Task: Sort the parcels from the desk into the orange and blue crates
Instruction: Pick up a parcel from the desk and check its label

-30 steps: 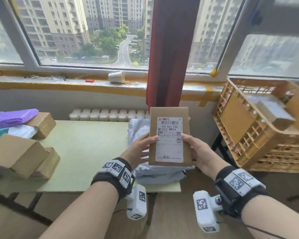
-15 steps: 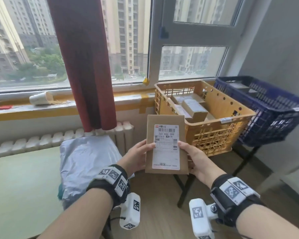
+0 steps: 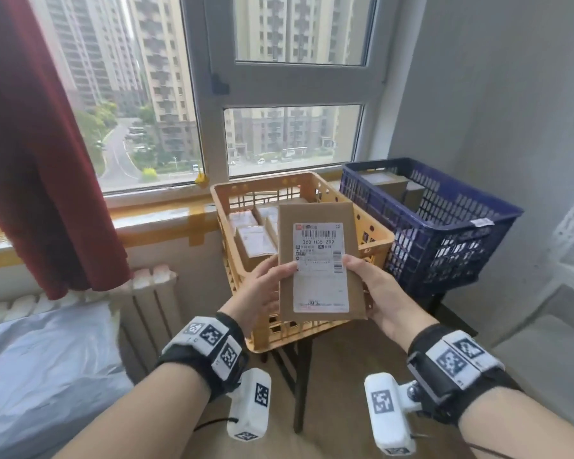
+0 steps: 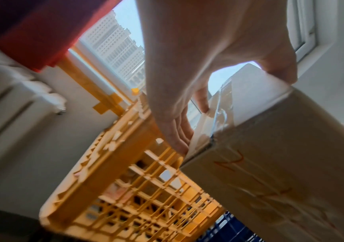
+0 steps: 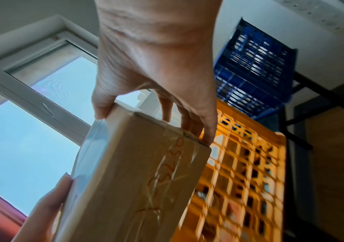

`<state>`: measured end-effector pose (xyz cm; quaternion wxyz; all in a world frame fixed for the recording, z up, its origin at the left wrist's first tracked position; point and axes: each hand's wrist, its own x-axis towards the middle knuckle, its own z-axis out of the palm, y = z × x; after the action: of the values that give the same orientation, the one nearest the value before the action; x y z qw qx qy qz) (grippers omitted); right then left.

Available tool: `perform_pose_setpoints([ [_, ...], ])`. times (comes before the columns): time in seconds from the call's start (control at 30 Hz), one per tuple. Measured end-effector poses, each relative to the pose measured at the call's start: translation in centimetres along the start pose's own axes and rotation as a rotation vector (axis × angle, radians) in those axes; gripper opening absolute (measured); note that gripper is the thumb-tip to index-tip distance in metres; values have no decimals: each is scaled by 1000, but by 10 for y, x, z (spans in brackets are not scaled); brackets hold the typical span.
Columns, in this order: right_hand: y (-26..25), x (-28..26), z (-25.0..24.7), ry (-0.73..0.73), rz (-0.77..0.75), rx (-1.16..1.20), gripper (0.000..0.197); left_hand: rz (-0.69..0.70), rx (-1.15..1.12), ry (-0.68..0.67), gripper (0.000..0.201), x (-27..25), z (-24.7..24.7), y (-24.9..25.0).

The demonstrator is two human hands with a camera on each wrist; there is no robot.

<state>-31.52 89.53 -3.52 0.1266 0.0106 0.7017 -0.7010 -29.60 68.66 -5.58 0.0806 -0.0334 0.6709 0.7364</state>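
I hold a flat brown cardboard parcel (image 3: 318, 263) with a white shipping label upright in both hands, in front of and just above the near rim of the orange crate (image 3: 299, 332). My left hand (image 3: 262, 289) grips its left edge, thumb on the label side. My right hand (image 3: 378, 293) grips the right edge the same way. Red handwriting and clear tape show on the parcel's underside (image 4: 280, 188) (image 5: 138, 176). The orange crate (image 5: 247, 180) (image 4: 125, 188) holds several brown boxes (image 3: 254, 241). The blue crate (image 3: 444, 233) stands right of it with boxes inside.
A grey plastic mailer (image 3: 43, 369) lies at the lower left on the desk corner. A white radiator (image 3: 140, 303) and red curtain (image 3: 37, 154) are left of the crates. Both crates rest on dark stands (image 3: 299, 385) over a wooden floor, with a grey wall at right.
My view has swung right from the desk to the crates. The parcel, held the same way in both hands, now sits in front of the orange crate, and the blue crate has come fully into view.
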Motion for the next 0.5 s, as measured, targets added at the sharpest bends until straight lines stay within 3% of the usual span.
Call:
perform_pose_setpoints([
  [0.13,-26,22,-33,-7,-30,3,47,43,5,27,42,28,31,23],
  [0.27,-42,44,-58,-26,-53,-12,56,44,10,29,33,57,52,41],
  [0.37,-49,65,-74,10,-46,28,51,22,21,16,23,85,65,48],
  [0.5,-52,103,-94,66,-36,37,71,11,38,-8,26,133,78,55],
])
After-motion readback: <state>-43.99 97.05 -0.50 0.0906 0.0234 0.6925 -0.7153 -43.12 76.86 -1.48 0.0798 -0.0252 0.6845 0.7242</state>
